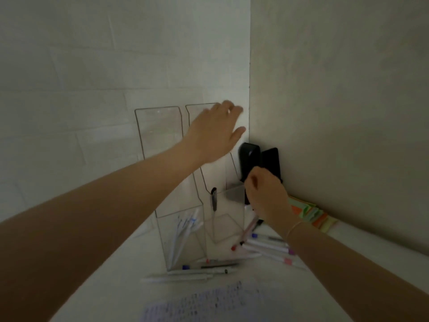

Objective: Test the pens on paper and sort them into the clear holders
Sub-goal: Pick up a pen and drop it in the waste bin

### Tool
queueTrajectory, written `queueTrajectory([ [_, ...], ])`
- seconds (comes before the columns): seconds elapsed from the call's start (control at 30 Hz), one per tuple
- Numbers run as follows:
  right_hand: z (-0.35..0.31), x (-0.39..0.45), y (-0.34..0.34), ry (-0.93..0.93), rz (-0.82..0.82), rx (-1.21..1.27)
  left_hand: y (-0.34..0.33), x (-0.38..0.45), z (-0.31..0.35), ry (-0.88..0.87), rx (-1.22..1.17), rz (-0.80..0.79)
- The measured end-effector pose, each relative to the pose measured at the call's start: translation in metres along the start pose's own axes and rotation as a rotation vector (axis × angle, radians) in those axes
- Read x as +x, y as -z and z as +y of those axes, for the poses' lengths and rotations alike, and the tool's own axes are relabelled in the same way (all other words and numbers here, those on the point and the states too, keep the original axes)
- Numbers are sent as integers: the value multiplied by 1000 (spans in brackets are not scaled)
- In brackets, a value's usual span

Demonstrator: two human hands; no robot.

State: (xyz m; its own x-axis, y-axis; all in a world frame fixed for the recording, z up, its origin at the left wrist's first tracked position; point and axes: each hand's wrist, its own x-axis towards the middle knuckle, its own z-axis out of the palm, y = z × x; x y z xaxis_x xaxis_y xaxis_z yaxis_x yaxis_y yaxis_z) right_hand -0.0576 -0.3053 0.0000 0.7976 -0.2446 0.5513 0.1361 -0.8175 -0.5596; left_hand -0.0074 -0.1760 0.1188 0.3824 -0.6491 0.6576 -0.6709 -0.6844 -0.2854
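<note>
Two tall clear holders stand against the wall. The left holder (160, 140) has several white pens (183, 231) in it. The right holder (228, 205) has one black pen (213, 198) leaning inside. My left hand (216, 131) is open, fingers spread, up at the top of the right holder. My right hand (267, 196) is curled shut by that holder's right edge, and a pinkish pen (251, 225) sticks out below it. Loose pens (269, 248) lie on the table to the right, and more pens (199, 270) lie in front of the holders. The test paper (204, 300) has scribbles.
Two black upright objects (251, 159) stand in the corner behind my right hand. A stack of coloured sticky notes (311, 214) lies along the right wall. Walls close the space at the back and at the right.
</note>
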Motion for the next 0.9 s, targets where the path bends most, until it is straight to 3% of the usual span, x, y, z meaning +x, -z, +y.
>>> queueTrajectory([
  [0.13,28,-34,-17,-67,-460,-278,2,-59,44,-124,-94,-109],
  [0.23,30,-58,-25,-12,-617,-421,-18,-96,65,-91,-107,-317],
  [0.4,27,-72,-28,43,-602,-580,-56,-140,77,44,-192,-715],
  [0.57,26,-71,-21,37,-539,-567,-77,-158,79,166,-289,-713],
  [0.63,27,-66,-16,-65,-461,-384,-77,-158,79,215,-356,-653],
  [0.77,12,-48,3,-329,-79,283,-68,-150,80,414,-728,-539],
  [0.83,-1,-43,12,-469,2,721,-60,-144,81,538,-993,-551],
  [0.9,-11,-44,18,-555,34,983,-52,-141,83,574,-1148,-567],
])
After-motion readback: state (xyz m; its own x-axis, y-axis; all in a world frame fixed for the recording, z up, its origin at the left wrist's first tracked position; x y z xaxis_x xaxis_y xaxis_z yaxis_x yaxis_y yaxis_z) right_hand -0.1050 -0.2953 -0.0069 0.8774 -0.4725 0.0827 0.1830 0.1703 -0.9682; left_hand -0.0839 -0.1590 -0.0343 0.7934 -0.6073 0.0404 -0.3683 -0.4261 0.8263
